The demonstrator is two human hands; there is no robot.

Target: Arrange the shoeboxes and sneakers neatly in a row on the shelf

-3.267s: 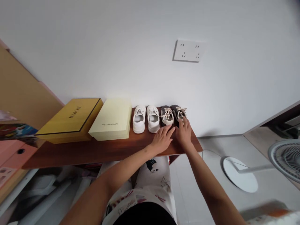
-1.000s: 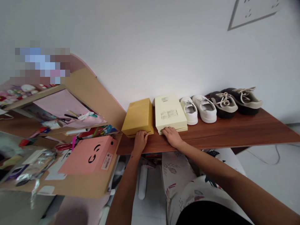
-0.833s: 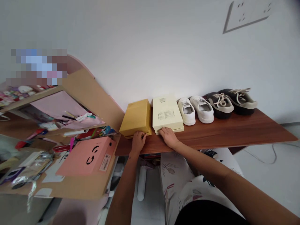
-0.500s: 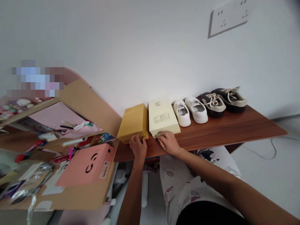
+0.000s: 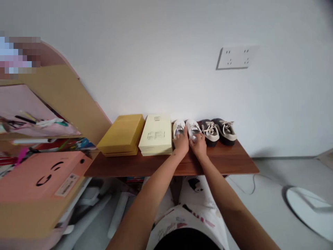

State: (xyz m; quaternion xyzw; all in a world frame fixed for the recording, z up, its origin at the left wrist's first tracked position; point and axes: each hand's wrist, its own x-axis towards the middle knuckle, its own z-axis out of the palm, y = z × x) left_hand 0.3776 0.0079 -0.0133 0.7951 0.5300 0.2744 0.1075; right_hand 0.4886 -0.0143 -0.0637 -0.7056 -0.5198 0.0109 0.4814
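Note:
My left hand [image 5: 181,145] rests with its fingers stretched up against the heel of the left white shoe [image 5: 178,126]. My right hand [image 5: 199,146] lies beside it, fingers against the heel of the right white shoe [image 5: 193,126]. Neither hand grips anything. The white pair stands toes to the wall on a brown wooden shelf [image 5: 226,160]. Directly right of it stands a pair of dark shoes with cream laces [image 5: 218,130]. To the left lie a cream box [image 5: 156,134] and a yellow box [image 5: 122,133], side by side.
A white wall with a socket plate [image 5: 235,57] is behind the shelf. A pink box with a drawn face [image 5: 39,173] and a cluttered pink-and-wood rack [image 5: 52,104] stand at the left. A white round fan base [image 5: 309,205] sits on the floor at the right.
Both hands have left the front edges of the yellow and cream boxes and moved right to the heels of the white shoes. The view has swung right.

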